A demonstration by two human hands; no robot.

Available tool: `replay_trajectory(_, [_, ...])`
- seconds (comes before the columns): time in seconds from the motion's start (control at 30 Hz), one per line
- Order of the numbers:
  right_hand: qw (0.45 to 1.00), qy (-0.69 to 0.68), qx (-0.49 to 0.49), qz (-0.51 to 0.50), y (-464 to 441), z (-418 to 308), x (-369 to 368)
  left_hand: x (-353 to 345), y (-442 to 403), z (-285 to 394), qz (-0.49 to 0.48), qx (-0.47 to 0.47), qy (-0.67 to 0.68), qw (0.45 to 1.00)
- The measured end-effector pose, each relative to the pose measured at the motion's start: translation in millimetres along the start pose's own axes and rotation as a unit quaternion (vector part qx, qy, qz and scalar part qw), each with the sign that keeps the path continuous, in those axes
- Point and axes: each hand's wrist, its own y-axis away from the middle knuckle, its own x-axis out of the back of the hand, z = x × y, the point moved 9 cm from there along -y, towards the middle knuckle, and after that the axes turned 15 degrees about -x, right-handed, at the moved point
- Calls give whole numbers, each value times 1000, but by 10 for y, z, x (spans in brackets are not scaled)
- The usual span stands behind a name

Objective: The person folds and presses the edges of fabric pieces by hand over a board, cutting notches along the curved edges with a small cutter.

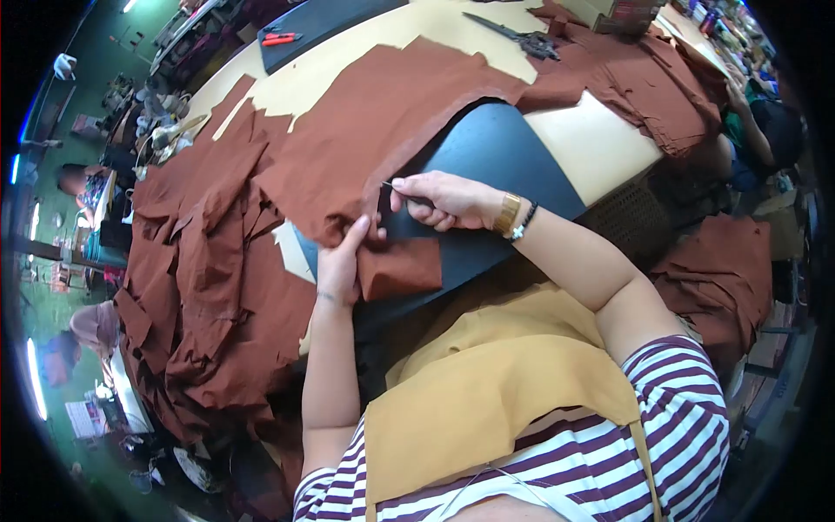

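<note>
A large rust-brown leather-like piece [383,113] lies across the table, its curved edge beside a dark blue board [513,165]. My left hand [342,259] pinches the lower end of this piece, and a folded brown flap [400,268] hangs beside the fingers. Just right of that edge, my right hand [444,200] is closed on a thin pointed tool [389,184], its tip toward the piece's edge. Most of the tool is hidden in the fingers.
Brown pieces are heaped at left [209,287] and upper right [644,83]. Dark scissors [531,42] and a red-handled tool [280,39] lie at the back. Another person [757,130] is at the right edge; others are at far left.
</note>
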Motion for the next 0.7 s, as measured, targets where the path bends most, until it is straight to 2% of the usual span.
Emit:
replay_trajectory(0.03, [1000, 7, 11, -3, 121, -9, 94, -104, 112, 138, -60, -50, -32, 996])
replay_trajectory(0.07, [989, 91, 83, 80, 320, -167, 283, 6, 269, 268, -37, -87, -183, 979])
replay_trajectory(0.1, [959, 174, 153, 162, 571, -361, 445, -202, 502, 575, -69, -105, -222, 967])
replay_trajectory(0.13, [904, 273, 225, 242, 831, -522, 674, -188, 613, 582, -199, -44, -253, 946])
replay_trajectory(0.17, [823, 359, 281, 338, 1112, -660, 898, 17, 701, 631, -288, 38, -461, 838])
replay_trajectory(0.2, [710, 455, 332, 422, 1357, -764, 1178, 4, 791, 823, -253, 90, -422, 866])
replay_trajectory(0.27, [673, 475, 271, 498, 1513, -850, 1754, -55, 612, 1284, -205, -39, -494, 844])
replay_trajectory(0.3, [648, 514, 255, 501, 1489, -865, 1884, -287, 466, 1519, -173, -116, -493, 844])
replay_trajectory(0.37, [591, 586, 226, 506, 1419, -912, 2029, -931, 191, 1788, -174, -305, -495, 795])
replay_trajectory(0.4, [619, 599, 160, 482, 1323, -921, 2082, -1070, -97, 1610, -225, -345, -548, 728])
replay_trajectory(0.47, [624, 605, 106, 484, 1242, -924, 2118, -1394, -508, 1143, -292, -430, -516, 681])
replay_trajectory(0.5, [589, 625, 106, 501, 1225, -935, 2138, -1459, -719, 814, -313, -394, -548, 668])
replay_trajectory(0.53, [582, 634, 111, 498, 1253, -947, 2103, -1446, -924, 445, -318, -371, -595, 638])
replay_trajectory(0.57, [566, 632, 120, 516, 1306, -951, 2086, -1417, -995, 232, -323, -301, -646, 623])
replay_trajectory(0.6, [551, 628, 128, 535, 1368, -945, 2086, -1303, -1063, 7, -347, -187, -667, 632])
replay_trajectory(0.63, [533, 622, 139, 557, 1449, -945, 2088, -1237, -1054, -53, -341, -191, -678, 622])
replay_trajectory(0.7, [538, 625, 152, 545, 1500, -880, 2214, -1062, -961, -60, -343, -177, -699, 603])
